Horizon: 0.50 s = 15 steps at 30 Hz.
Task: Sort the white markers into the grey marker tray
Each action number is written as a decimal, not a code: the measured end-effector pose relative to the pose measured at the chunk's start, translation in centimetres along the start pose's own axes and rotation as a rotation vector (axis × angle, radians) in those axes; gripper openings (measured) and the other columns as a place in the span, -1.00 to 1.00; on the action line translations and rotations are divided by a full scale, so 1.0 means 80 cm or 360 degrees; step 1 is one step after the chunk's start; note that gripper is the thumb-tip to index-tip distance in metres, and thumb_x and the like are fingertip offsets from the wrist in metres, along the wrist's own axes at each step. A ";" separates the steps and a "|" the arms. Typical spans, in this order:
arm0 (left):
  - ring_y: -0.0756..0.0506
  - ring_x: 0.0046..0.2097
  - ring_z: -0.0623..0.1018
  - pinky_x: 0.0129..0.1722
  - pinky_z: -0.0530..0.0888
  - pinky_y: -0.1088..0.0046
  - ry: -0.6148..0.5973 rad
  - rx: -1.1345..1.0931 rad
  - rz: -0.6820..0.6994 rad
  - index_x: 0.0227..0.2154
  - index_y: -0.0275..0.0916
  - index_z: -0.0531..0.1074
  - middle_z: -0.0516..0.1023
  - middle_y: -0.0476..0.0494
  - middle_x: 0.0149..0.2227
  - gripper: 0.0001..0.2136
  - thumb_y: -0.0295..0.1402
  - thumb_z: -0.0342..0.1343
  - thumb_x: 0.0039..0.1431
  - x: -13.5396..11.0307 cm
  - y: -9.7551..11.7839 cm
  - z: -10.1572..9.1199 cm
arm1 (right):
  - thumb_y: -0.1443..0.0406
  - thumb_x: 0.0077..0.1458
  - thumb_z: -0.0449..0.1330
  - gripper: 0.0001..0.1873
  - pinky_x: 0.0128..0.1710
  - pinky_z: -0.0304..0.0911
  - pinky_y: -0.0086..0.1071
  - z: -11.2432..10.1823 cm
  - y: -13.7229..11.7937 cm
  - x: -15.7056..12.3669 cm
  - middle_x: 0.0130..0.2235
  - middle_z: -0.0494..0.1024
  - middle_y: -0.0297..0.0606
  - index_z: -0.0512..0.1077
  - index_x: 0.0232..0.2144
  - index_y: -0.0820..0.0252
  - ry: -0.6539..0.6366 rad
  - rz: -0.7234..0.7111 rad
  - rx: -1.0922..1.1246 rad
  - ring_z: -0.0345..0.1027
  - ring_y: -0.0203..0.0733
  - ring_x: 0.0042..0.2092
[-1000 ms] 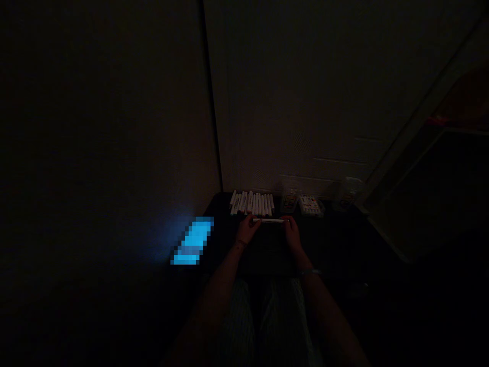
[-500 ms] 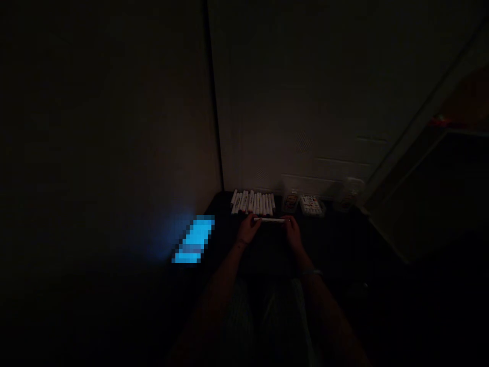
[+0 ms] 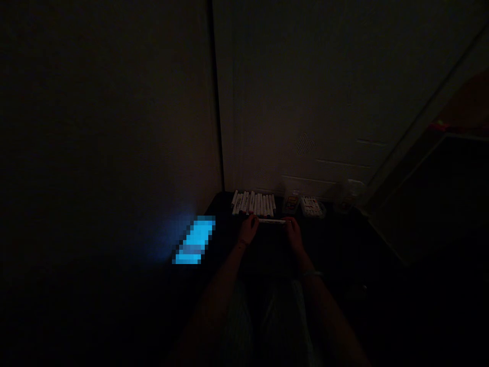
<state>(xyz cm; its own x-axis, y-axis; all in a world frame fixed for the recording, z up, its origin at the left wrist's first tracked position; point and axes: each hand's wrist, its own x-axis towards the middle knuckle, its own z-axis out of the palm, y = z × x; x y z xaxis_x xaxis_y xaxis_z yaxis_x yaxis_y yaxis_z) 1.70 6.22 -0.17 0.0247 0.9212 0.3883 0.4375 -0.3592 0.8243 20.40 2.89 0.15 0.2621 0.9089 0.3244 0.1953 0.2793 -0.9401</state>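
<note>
Marker (image 3: 272, 221) lies crosswise — left hand (image 3: 248, 230) to right hand (image 3: 294, 234).

head-worn view, facing forward-down, close

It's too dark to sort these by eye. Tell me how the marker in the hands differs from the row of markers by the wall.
The held marker lies crosswise, left to right; the row of markers points toward the wall, side by side. The held marker is gripped at its ends by the left hand and right hand; the row of markers lies untouched on the dark surface. Both look slim and white.
</note>
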 end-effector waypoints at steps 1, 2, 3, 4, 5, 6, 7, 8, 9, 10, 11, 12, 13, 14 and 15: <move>-0.02 -0.35 0.43 -0.30 0.30 0.49 0.0000 0.0002 -0.0011 -0.33 -0.24 0.36 0.46 -0.06 -0.41 -0.77 -0.24 -0.11 0.09 0.000 0.000 0.000 | 0.12 0.03 -0.07 -0.69 -0.46 0.08 -0.49 0.000 0.000 0.000 -0.50 0.30 -0.37 0.35 -0.31 0.15 0.0002 0.0009 0.0005 0.15 -0.31 -0.45; -0.01 -0.36 0.43 -0.31 0.30 0.50 0.0003 0.0000 -0.0025 -0.34 -0.24 0.36 0.45 -0.05 -0.42 -0.77 -0.23 -0.10 0.09 0.000 0.001 0.000 | 0.12 0.03 -0.07 -0.69 -0.47 0.08 -0.49 0.000 -0.001 0.000 -0.50 0.30 -0.37 0.35 -0.30 0.15 0.0004 0.0013 0.0007 0.15 -0.31 -0.45; 0.00 -0.38 0.42 -0.32 0.30 0.51 0.0006 -0.0007 -0.0035 -0.35 -0.24 0.37 0.45 -0.04 -0.43 -0.77 -0.23 -0.10 0.08 0.000 0.001 0.000 | 0.12 0.03 -0.06 -0.69 -0.47 0.08 -0.49 0.000 0.000 0.000 -0.49 0.30 -0.37 0.35 -0.30 0.15 0.0004 0.0009 0.0006 0.15 -0.31 -0.45; 0.01 -0.40 0.41 -0.35 0.30 0.53 0.0003 -0.0022 -0.0041 -0.36 -0.25 0.37 0.44 -0.02 -0.46 -0.77 -0.22 -0.09 0.07 0.000 0.001 0.000 | 0.12 0.03 -0.06 -0.69 -0.47 0.08 -0.49 0.000 0.000 0.000 -0.49 0.30 -0.37 0.35 -0.30 0.15 0.0006 0.0001 0.0003 0.15 -0.32 -0.44; 0.02 -0.43 0.40 -0.38 0.29 0.54 -0.0004 -0.0042 -0.0047 -0.37 -0.25 0.37 0.42 -0.01 -0.49 -0.76 -0.21 -0.07 0.06 -0.001 0.002 0.000 | 0.12 0.03 -0.06 -0.69 -0.47 0.08 -0.49 0.001 0.000 0.001 -0.49 0.30 -0.37 0.35 -0.30 0.15 0.0012 -0.0003 -0.0001 0.15 -0.32 -0.44; 0.03 -0.46 0.38 -0.42 0.29 0.56 -0.0014 -0.0064 -0.0054 -0.37 -0.26 0.37 0.40 0.01 -0.52 -0.76 -0.19 -0.04 0.04 -0.001 0.003 0.000 | 0.12 0.03 -0.06 -0.69 -0.47 0.08 -0.49 0.001 0.000 0.001 -0.49 0.30 -0.37 0.35 -0.31 0.15 0.0017 0.0000 -0.0002 0.14 -0.32 -0.45; 0.04 -0.48 0.37 -0.45 0.28 0.57 -0.0022 -0.0083 -0.0059 -0.38 -0.27 0.37 0.39 0.02 -0.54 -0.75 -0.18 -0.02 0.02 -0.002 0.003 0.001 | 0.12 0.03 -0.07 -0.68 -0.47 0.08 -0.49 0.001 0.001 0.001 -0.50 0.30 -0.38 0.35 -0.31 0.16 0.0021 0.0008 -0.0002 0.14 -0.32 -0.45; 0.05 -0.49 0.36 -0.47 0.27 0.58 -0.0027 -0.0097 -0.0063 -0.38 -0.27 0.37 0.37 0.03 -0.55 -0.75 -0.17 0.00 0.00 -0.002 0.004 0.001 | 0.11 0.03 -0.07 -0.68 -0.47 0.07 -0.49 0.001 0.001 0.001 -0.51 0.30 -0.38 0.35 -0.31 0.16 0.0023 0.0015 0.0002 0.14 -0.32 -0.46; 0.05 -0.49 0.35 -0.48 0.26 0.58 -0.0028 -0.0109 -0.0067 -0.39 -0.27 0.37 0.37 0.04 -0.56 -0.74 -0.16 0.02 -0.02 -0.003 0.005 0.001 | 0.11 0.03 -0.07 -0.67 -0.47 0.07 -0.49 0.001 0.001 0.001 -0.51 0.30 -0.38 0.35 -0.31 0.16 0.0019 0.0021 0.0006 0.14 -0.32 -0.46; 0.05 -0.49 0.35 -0.48 0.26 0.59 -0.0026 -0.0120 -0.0074 -0.40 -0.26 0.37 0.36 0.04 -0.56 -0.74 -0.15 0.02 -0.03 -0.003 0.006 0.000 | 0.11 0.03 -0.07 -0.67 -0.47 0.08 -0.49 0.001 0.001 0.001 -0.51 0.30 -0.38 0.36 -0.31 0.16 0.0014 0.0025 0.0008 0.14 -0.32 -0.46; 0.06 -0.49 0.34 -0.48 0.25 0.59 -0.0023 -0.0129 -0.0080 -0.40 -0.26 0.37 0.36 0.05 -0.56 -0.74 -0.15 0.03 -0.03 -0.004 0.007 0.000 | 0.10 0.02 -0.07 -0.67 -0.47 0.08 -0.49 0.001 0.002 0.001 -0.50 0.31 -0.37 0.36 -0.31 0.16 0.0011 0.0029 0.0006 0.15 -0.32 -0.45; 0.06 -0.49 0.34 -0.48 0.25 0.59 -0.0028 -0.0136 -0.0086 -0.41 -0.26 0.36 0.35 0.05 -0.56 -0.74 -0.15 0.03 -0.03 -0.004 0.007 0.000 | 0.10 0.02 -0.07 -0.66 -0.47 0.08 -0.49 0.001 0.002 0.001 -0.50 0.31 -0.37 0.36 -0.31 0.16 0.0014 0.0029 0.0002 0.15 -0.32 -0.45; 0.06 -0.49 0.34 -0.48 0.25 0.59 -0.0038 -0.0140 -0.0091 -0.41 -0.26 0.36 0.35 0.05 -0.56 -0.74 -0.15 0.03 -0.03 -0.004 0.008 -0.001 | 0.10 0.02 -0.07 -0.66 -0.47 0.08 -0.49 0.001 0.002 0.001 -0.49 0.32 -0.37 0.36 -0.31 0.17 0.0020 0.0029 -0.0004 0.15 -0.32 -0.45; 0.06 -0.50 0.33 -0.49 0.25 0.59 -0.0049 -0.0141 -0.0093 -0.41 -0.26 0.36 0.35 0.05 -0.56 -0.74 -0.15 0.03 -0.03 -0.004 0.009 -0.001 | 0.10 0.02 -0.07 -0.66 -0.47 0.08 -0.49 0.001 0.001 0.001 -0.49 0.32 -0.37 0.36 -0.32 0.17 0.0025 0.0029 -0.0010 0.15 -0.32 -0.45; 0.06 -0.50 0.33 -0.49 0.24 0.59 -0.0059 -0.0136 -0.0092 -0.41 -0.26 0.36 0.34 0.05 -0.56 -0.74 -0.15 0.02 -0.03 -0.004 0.009 -0.001 | 0.10 0.02 -0.07 -0.66 -0.46 0.08 -0.49 0.001 0.001 0.001 -0.49 0.32 -0.36 0.36 -0.32 0.17 0.0029 0.0024 -0.0014 0.15 -0.32 -0.45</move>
<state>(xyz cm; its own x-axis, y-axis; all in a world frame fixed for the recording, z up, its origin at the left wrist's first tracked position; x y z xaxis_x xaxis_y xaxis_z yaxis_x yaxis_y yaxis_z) 1.91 5.65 0.32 0.0357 0.9450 0.3251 0.3609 -0.3155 0.8776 20.33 2.99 0.06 0.2822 0.9071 0.3122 0.1995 0.2628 -0.9440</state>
